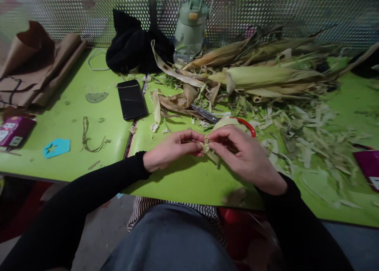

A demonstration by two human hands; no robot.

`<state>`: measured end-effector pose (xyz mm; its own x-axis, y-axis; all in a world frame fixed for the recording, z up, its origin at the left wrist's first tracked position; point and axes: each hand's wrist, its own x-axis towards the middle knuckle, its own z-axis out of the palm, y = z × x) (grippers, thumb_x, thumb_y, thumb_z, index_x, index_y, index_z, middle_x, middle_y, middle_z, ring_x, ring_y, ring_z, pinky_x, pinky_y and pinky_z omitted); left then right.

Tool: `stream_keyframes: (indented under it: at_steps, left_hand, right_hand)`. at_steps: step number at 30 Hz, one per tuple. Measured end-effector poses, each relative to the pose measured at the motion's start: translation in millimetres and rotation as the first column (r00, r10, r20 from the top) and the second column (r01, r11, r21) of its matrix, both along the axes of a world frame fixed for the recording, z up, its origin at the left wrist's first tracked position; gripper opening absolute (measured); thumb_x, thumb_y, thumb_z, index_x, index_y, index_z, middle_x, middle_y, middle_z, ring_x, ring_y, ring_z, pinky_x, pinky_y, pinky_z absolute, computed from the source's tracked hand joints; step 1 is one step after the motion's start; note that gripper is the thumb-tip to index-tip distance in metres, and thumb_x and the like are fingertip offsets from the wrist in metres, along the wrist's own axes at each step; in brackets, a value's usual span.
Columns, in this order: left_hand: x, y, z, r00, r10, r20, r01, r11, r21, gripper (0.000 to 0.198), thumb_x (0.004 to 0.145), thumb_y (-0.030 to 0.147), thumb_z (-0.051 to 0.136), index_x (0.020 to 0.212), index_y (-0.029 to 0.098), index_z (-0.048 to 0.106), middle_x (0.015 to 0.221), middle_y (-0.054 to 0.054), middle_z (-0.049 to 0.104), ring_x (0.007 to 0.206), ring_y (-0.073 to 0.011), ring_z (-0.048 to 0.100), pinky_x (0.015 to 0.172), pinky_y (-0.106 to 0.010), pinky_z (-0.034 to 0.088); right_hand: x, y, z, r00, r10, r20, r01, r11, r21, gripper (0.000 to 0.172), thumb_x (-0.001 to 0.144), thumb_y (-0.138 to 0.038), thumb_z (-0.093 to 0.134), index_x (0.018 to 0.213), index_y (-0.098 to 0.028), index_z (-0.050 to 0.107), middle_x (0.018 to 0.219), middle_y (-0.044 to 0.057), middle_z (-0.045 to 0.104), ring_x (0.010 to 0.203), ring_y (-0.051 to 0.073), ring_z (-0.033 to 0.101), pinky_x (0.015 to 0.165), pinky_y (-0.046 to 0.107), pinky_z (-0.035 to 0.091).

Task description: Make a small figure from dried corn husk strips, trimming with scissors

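Between my two hands, above the front of the green table (177, 176), is a small folded piece of corn husk (211, 154). My left hand (180, 146) pinches its left side with thumb and fingers. From the right, my right hand (242, 150) pinches the same piece near its top, and the fingertips of both hands almost meet. A short end of the husk hangs below the fingers. Just beyond my right hand lie scissors (207, 115) with red handles, their blades pointing to the back left; husk strips partly cover them.
Corn husks (260, 77) pile up at the back right, with scraps (314, 133) strewn below. A phone (132, 99), twisted cord (90, 142), blue paper piece (56, 148) and protractor (96, 97) lie leftward. Behind stand a bottle (191, 30) and black cloth (136, 46); brown paper (38, 66) is far left.
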<state>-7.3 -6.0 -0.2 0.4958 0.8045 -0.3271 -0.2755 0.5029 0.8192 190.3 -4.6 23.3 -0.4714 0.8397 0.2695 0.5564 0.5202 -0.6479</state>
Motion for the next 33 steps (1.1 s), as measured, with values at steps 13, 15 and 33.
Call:
stream_keyframes:
  at_steps: [13, 15, 33]
  left_hand:
    - [4.3, 2.5, 3.3, 0.992, 0.121, 0.028, -0.124, 0.987, 0.102, 0.012, 0.086, 0.002, 0.061, 0.092, 0.013, 0.06, 0.082, 0.002, 0.062, 0.071, -0.0078, 0.062, 0.08, -0.027, 0.048]
    - [4.1, 3.0, 2.3, 0.996, 0.093, -0.008, -0.091, 0.985, 0.148, 0.013, 0.086, 0.003, 0.061, 0.093, 0.013, 0.059, 0.08, 0.002, 0.061, 0.07, -0.008, 0.061, 0.077, -0.026, 0.048]
    - [-6.2, -8.0, 10.1, 0.964, -0.258, -0.06, 0.264, 0.95, 0.166, 0.031, 0.083, 0.014, 0.065, 0.111, 0.014, 0.053, 0.077, 0.003, 0.058, 0.067, -0.0089, 0.062, 0.069, -0.025, 0.051]
  right_hand:
    - [-1.5, 8.4, -11.1, 0.984, -0.171, -0.042, 0.164, 0.977, -0.133, 0.03, 0.096, -0.048, 0.054, 0.093, -0.021, 0.065, 0.088, 0.006, 0.07, 0.075, 0.019, 0.065, 0.063, 0.032, 0.053]
    - [-4.3, 8.2, -15.2, 0.979, -0.147, -0.143, 0.114, 0.97, -0.213, 0.031, 0.097, -0.05, 0.053, 0.101, -0.022, 0.066, 0.093, 0.005, 0.072, 0.082, 0.02, 0.068, 0.071, 0.032, 0.055]
    - [-0.4, 4.5, -23.7, 0.654, -0.405, -0.639, 0.318, 0.913, -0.254, 0.02, 0.093, -0.046, 0.063, 0.087, -0.027, 0.068, 0.075, -0.003, 0.058, 0.049, 0.01, 0.041, 0.041, 0.025, 0.033]
